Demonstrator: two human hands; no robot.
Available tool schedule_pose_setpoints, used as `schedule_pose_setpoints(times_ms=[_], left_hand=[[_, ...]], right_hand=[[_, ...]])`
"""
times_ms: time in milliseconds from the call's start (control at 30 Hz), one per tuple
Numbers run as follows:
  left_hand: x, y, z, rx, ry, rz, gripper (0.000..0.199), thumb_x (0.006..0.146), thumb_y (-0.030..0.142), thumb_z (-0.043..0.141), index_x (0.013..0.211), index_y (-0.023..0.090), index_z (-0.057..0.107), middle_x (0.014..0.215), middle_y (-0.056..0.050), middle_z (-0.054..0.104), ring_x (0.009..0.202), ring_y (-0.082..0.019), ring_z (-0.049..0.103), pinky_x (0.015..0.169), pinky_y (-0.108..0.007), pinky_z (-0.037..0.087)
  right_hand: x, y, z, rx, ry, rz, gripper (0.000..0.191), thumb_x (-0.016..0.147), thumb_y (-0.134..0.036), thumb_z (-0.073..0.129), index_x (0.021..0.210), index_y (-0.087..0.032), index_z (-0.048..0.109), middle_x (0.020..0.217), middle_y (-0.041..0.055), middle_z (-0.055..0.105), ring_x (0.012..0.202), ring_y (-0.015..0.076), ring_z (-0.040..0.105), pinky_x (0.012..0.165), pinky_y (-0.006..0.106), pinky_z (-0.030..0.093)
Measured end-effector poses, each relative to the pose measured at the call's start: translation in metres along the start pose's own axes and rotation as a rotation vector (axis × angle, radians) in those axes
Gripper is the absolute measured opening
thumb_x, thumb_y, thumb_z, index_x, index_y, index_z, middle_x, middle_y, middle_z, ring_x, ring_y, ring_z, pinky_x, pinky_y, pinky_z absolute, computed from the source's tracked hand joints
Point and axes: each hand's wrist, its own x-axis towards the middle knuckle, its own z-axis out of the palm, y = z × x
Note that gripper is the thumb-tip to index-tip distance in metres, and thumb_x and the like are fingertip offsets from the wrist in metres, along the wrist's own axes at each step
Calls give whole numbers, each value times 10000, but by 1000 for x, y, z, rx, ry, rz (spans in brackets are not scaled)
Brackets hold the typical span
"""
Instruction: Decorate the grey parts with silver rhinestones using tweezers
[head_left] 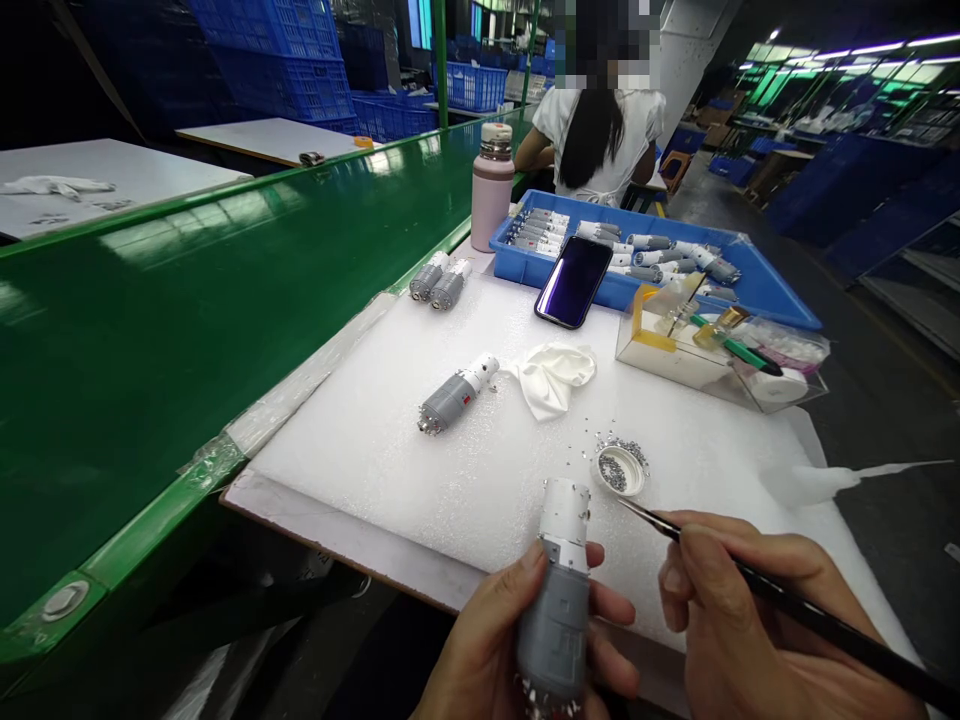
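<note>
My left hand [495, 635] is wrapped around a grey and white model spacecraft [555, 620], its white end pointing away from me. In my right hand [750, 610] is a thin dark paintbrush [806, 615], pinched between thumb and fingers. The brush tip lies close to a small white cap [621, 482] that holds tiny silvery pieces, with more of them scattered around it. Another model spacecraft [457, 393] rests on the white foam sheet [360, 450], beside a crumpled white cloth [551, 380].
Behind stand a blue tray [780, 290] of models, a phone [574, 282] leaning on its edge, and a pink bottle [492, 190]. A clear box of supplies [675, 360] is at right. Two more models [441, 280] sit near the green conveyor [225, 270]. A person in white [637, 120] sits beyond.
</note>
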Motion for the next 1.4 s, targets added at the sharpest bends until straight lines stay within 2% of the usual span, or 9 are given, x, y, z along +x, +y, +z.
schedule_pose_setpoints(times_ms=[100,267,433,600,767,967,1133,1400], left_hand=[[-1,3,0,-2,-3,-67,494,845,524,643,1116,115,701,851,-106,750,470,-95,646,429,-137,471],[-1,1,-2,191,28,-1,525,821,577,664,1065,112,655,720,-81,719,504,-109,644,467,-149,467],[-1,-5,-3,308,75,57,474,854,554,644,1065,140,550,771,-71,705,501,-97,624,456,-152,428],[1,-5,-3,377,56,96,482,862,565,628,1083,153,512,790,-62,695,503,-82,600,467,-156,426],[2,-5,-5,419,54,80,538,824,615,644,1069,157,502,751,-46,681,493,-85,593,458,-155,403],[2,-6,-7,493,44,122,501,852,602,615,1064,164,493,775,-44,670,525,-91,590,509,-184,411],[-2,-3,-1,577,61,220,443,879,536,623,1097,177,483,805,-28,641,623,-108,599,607,-227,444],[-3,-1,5,670,127,295,389,894,503,615,1073,183,486,802,-14,621,665,-111,582,644,-234,441]], right_hand=[[0,2,0,-10,12,-20,188,818,-219,749,713,-150,609,758,10,664,450,70,547,383,213,407],[0,3,-1,-34,-64,-43,163,817,-221,751,716,-163,637,770,14,680,514,84,587,405,197,426],[2,2,1,-58,-86,-38,134,813,-218,748,726,-180,654,754,9,671,659,120,653,506,196,480],[3,7,-3,-32,-165,-115,90,813,-163,742,774,-170,662,784,25,681,646,133,659,464,195,475],[2,10,-5,-43,-148,-112,92,816,-173,739,763,-171,663,785,33,686,666,144,669,489,201,495],[1,6,-1,-44,-130,-85,115,813,-177,740,742,-156,652,753,17,678,512,86,601,441,175,474],[-1,4,5,41,-84,39,155,796,-200,758,714,-145,639,677,1,641,405,67,520,349,174,400],[0,5,5,202,-138,129,118,791,-180,759,757,-163,647,617,-2,619,403,79,498,347,187,369]])
